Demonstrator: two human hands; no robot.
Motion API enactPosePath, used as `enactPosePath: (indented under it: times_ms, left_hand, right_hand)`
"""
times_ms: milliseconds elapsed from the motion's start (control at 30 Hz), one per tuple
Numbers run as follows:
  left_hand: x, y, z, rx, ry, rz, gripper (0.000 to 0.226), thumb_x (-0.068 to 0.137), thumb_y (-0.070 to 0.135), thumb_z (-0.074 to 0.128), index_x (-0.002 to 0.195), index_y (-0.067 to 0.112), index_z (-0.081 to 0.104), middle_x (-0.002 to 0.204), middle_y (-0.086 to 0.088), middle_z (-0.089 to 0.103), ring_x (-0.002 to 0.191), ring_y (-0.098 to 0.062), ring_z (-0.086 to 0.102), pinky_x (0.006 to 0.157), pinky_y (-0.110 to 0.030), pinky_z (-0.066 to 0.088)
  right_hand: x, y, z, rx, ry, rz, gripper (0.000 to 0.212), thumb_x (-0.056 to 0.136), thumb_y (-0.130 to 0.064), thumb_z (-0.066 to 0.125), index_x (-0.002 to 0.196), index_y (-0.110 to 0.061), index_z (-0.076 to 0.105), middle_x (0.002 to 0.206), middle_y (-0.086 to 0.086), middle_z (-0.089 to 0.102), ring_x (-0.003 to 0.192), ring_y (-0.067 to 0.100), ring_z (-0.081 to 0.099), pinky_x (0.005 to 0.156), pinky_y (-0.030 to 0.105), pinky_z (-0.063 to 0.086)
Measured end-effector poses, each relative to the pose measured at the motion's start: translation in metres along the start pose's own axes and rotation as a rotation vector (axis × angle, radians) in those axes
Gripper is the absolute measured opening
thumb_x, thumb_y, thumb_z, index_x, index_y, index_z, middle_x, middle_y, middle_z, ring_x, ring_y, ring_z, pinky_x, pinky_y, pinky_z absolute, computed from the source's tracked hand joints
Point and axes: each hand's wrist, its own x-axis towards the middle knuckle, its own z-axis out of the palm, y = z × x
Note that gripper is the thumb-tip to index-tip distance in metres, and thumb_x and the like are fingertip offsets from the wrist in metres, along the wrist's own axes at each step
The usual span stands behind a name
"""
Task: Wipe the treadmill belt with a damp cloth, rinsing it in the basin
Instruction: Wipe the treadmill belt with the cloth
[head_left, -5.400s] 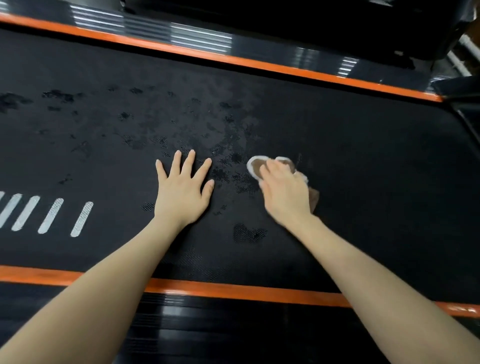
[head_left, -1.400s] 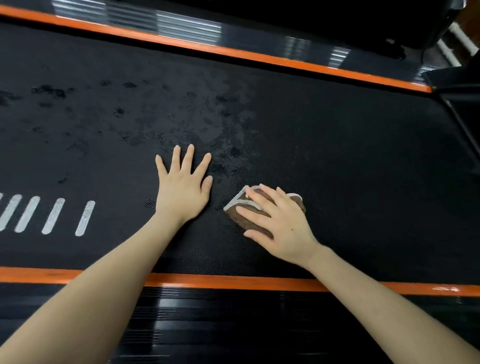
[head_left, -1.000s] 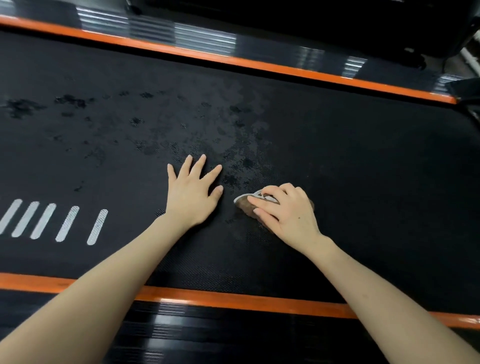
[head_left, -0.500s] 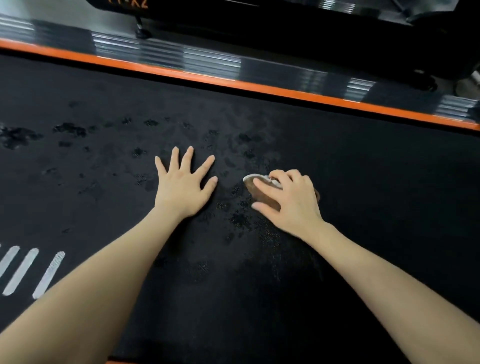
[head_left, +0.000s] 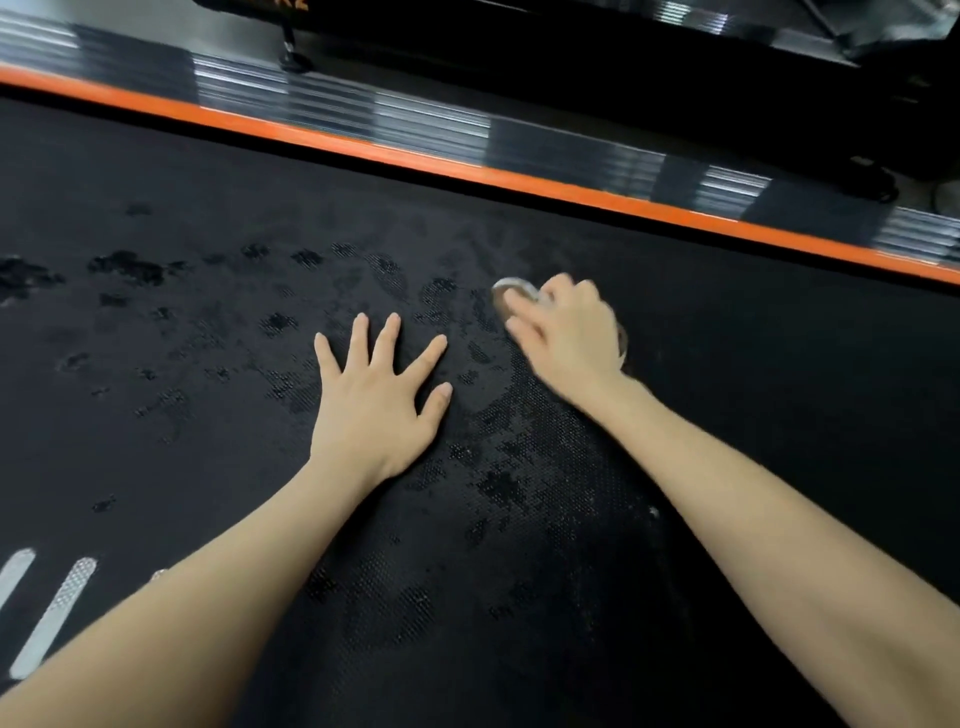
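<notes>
The left hand (head_left: 379, 405) is lying flat, fingers spread, midway across the black textured treadmill belt (head_left: 779, 415). Just beside it, nearer the far orange edge strip (head_left: 467, 166), the blurred right hand (head_left: 569, 338) is gripping a brown, white-edged cloth (head_left: 506, 285) against the belt, among dark wet patches (head_left: 124, 265).

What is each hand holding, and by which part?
The right hand grips the cloth, fingers curled over its bunched top. The left hand holds nothing, spread flat on the treadmill belt.
</notes>
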Motion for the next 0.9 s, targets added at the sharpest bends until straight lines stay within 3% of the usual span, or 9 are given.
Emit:
enactPosePath:
  times_ms: [67, 133, 267, 333, 500, 733, 900]
  left_hand:
    - [0.000, 0.000, 0.000, -0.006, 0.012, 0.005, 0.071, 0.082, 0.063, -0.003, 0.147, 0.044, 0.017, 0.158, -0.010, 0.013, 0.144, -0.035, 0.003, 0.112, -0.061, 0.000]
    - [-0.001, -0.001, 0.000, -0.010, 0.022, 0.010, 0.069, 0.083, 0.063, -0.001, 0.147, 0.043, 0.019, 0.157, -0.010, 0.015, 0.144, -0.036, 0.004, 0.112, -0.061, 0.001]
    - [0.000, -0.001, 0.002, -0.009, 0.033, 0.011, 0.067, 0.085, 0.063, 0.003, 0.146, 0.043, 0.021, 0.156, -0.011, 0.018, 0.144, -0.036, 0.007, 0.112, -0.061, 0.002]
    - [0.000, 0.000, 0.003, -0.014, 0.042, 0.013, 0.066, 0.086, 0.063, 0.005, 0.146, 0.042, 0.024, 0.155, -0.012, 0.021, 0.143, -0.037, 0.009, 0.111, -0.062, 0.003]
    - [0.000, 0.000, 0.002, -0.015, 0.038, 0.009, 0.066, 0.086, 0.062, 0.005, 0.145, 0.042, 0.026, 0.155, -0.012, 0.022, 0.143, -0.038, 0.010, 0.111, -0.063, 0.004]
    - [0.001, 0.000, -0.004, -0.031, -0.030, -0.017, 0.075, 0.077, 0.068, -0.005, 0.145, 0.047, 0.016, 0.158, -0.007, 0.014, 0.145, -0.033, 0.002, 0.113, -0.059, -0.002]
    - [0.030, -0.010, -0.015, -0.032, 0.021, -0.062, 0.079, 0.076, 0.070, -0.001, 0.146, 0.042, 0.024, 0.155, -0.012, 0.023, 0.143, -0.035, 0.012, 0.113, -0.059, 0.003]
  right_hand:
    - [-0.014, -0.008, 0.000, 0.096, -0.018, -0.210, 0.038, 0.089, -0.042, 0.043, 0.111, -0.025, 0.068, 0.092, 0.008, 0.058, 0.074, 0.032, 0.050, 0.057, 0.035, 0.045]
    - [-0.003, 0.006, 0.000, 0.073, -0.036, -0.252, 0.039, 0.089, -0.042, 0.042, 0.112, -0.026, 0.068, 0.093, 0.009, 0.059, 0.074, 0.032, 0.051, 0.057, 0.036, 0.045]
    - [0.042, 0.047, 0.009, -0.055, -0.030, 0.195, 0.033, 0.096, -0.038, 0.043, 0.120, -0.027, 0.063, 0.111, 0.012, 0.053, 0.097, 0.036, 0.047, 0.076, 0.044, 0.046]
    - [0.045, 0.041, 0.012, -0.089, -0.010, 0.252, 0.032, 0.097, -0.036, 0.044, 0.120, -0.024, 0.062, 0.112, 0.011, 0.052, 0.098, 0.034, 0.045, 0.075, 0.041, 0.042]
    - [0.019, 0.002, 0.018, 0.007, 0.056, -0.088, 0.037, 0.089, -0.041, 0.044, 0.109, -0.024, 0.069, 0.091, 0.008, 0.057, 0.074, 0.032, 0.049, 0.056, 0.036, 0.043]
    - [0.020, 0.003, 0.016, 0.071, 0.074, -0.076, 0.041, 0.089, -0.051, 0.043, 0.110, -0.027, 0.069, 0.090, 0.004, 0.056, 0.072, 0.026, 0.047, 0.054, 0.035, 0.044]
    - [0.021, 0.005, 0.018, 0.060, 0.079, -0.073, 0.039, 0.089, -0.048, 0.043, 0.109, -0.028, 0.070, 0.089, 0.003, 0.056, 0.072, 0.025, 0.048, 0.054, 0.036, 0.045]
